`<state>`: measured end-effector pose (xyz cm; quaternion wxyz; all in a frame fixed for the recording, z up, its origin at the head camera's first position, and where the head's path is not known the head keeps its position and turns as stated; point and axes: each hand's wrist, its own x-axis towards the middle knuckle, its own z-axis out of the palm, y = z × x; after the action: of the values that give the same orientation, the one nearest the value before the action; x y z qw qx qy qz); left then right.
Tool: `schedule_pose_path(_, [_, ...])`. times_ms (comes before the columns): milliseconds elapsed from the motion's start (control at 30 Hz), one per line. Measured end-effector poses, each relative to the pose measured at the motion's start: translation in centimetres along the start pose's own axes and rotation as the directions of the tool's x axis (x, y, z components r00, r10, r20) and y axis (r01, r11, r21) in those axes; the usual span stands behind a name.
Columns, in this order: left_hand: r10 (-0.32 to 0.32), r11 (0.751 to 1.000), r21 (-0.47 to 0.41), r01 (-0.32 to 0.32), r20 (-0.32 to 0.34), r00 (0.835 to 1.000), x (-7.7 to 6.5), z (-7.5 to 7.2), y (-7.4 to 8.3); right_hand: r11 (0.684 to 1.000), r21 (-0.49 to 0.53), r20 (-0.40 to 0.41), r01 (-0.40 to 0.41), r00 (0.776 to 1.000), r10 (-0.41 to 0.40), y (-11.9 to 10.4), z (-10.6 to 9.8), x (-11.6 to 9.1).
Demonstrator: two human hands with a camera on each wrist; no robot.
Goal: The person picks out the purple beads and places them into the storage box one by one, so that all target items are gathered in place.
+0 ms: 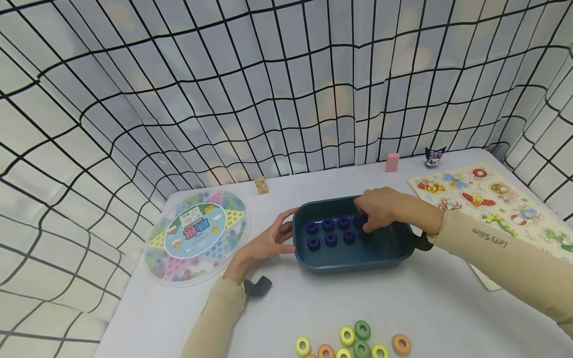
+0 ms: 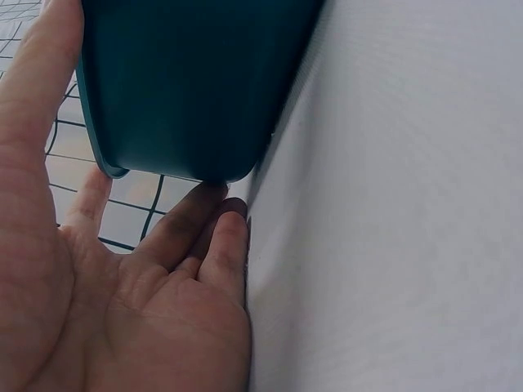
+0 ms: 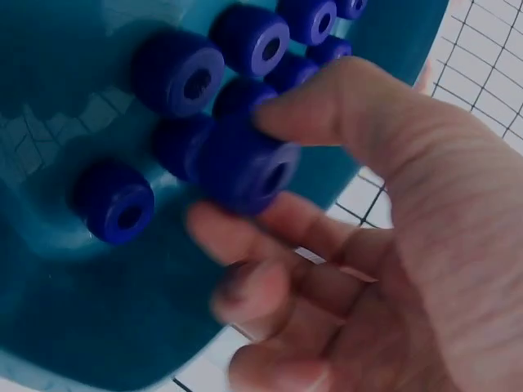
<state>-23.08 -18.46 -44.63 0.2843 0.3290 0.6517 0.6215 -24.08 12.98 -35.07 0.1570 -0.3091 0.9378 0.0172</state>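
A dark teal plastic basin [image 1: 353, 266] stands on the white table, with several dark blue ring beads [image 1: 331, 239] lined up in two rows on its floor. My left hand [image 1: 270, 241] is at the basin's left end, its thumb and fingers spread and touching the wall; in the left wrist view the fingers are fairly straight against the basin [image 2: 180, 90]. Inside the basin my right hand [image 1: 380, 206] pinches a blue ring bead [image 3: 245, 167] between thumb and fingers, next to the other beads. The right hand hides part of the rows in the head view.
Yellow, green and orange rings [image 1: 401, 344] lie at the table's front edge. A round bead case [image 1: 197, 231] sits at left, a picture board [image 1: 488, 199] at right. A gold clip [image 1: 261, 185], pink block [image 1: 392, 162] and small figurine [image 1: 433, 157] line the back.
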Motion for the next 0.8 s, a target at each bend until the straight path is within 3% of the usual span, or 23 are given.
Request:
schedule_pose_path(433, [0.01,1.0,0.003,-0.01,-0.007,1.0,-0.2,-0.2,-0.4,0.995,-0.007,0.228,-0.099,0.969,0.098,-0.3,0.3,0.2])
schedule_pose_path(567, [0.004,1.0,-0.003,-0.004,-0.003,1.0,-0.1,0.1,0.1,0.995,-0.012,0.222,-0.094,0.97,0.095,0.0,0.6,0.3])
schedule_pose_path(800, [0.001,1.0,0.004,-0.001,0.007,1.0,-0.1,0.7,1.6,0.998,0.019,0.143,-0.064,0.988,0.061,0.3,0.4,-0.3])
